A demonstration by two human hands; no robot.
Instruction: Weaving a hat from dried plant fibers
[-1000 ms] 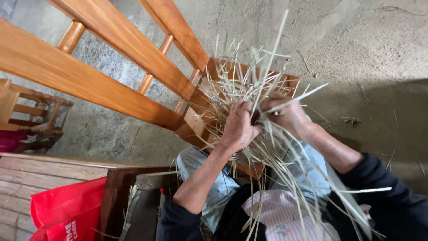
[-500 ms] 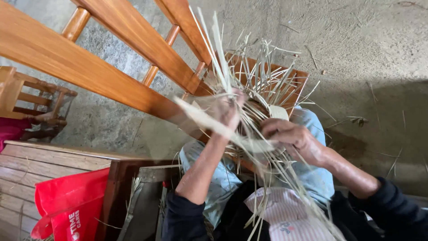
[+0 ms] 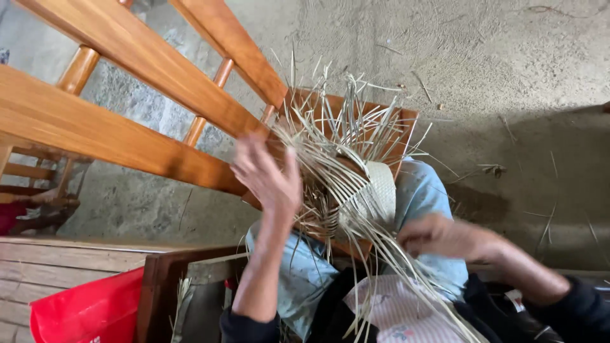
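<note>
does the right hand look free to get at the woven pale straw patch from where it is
Probably yes. The right hand sits just beside and below the woven pale straw patch, with only loose straw strands between them. The left hand is on the far side, not blocking.

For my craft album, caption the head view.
Left hand and right hand work a half-woven straw piece beside a wooden chair.

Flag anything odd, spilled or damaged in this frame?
Nothing damaged. Loose straw bits lie scattered on the concrete floor. The half-woven straw piece bristles with untrimmed strands between the left hand and right hand.
</note>
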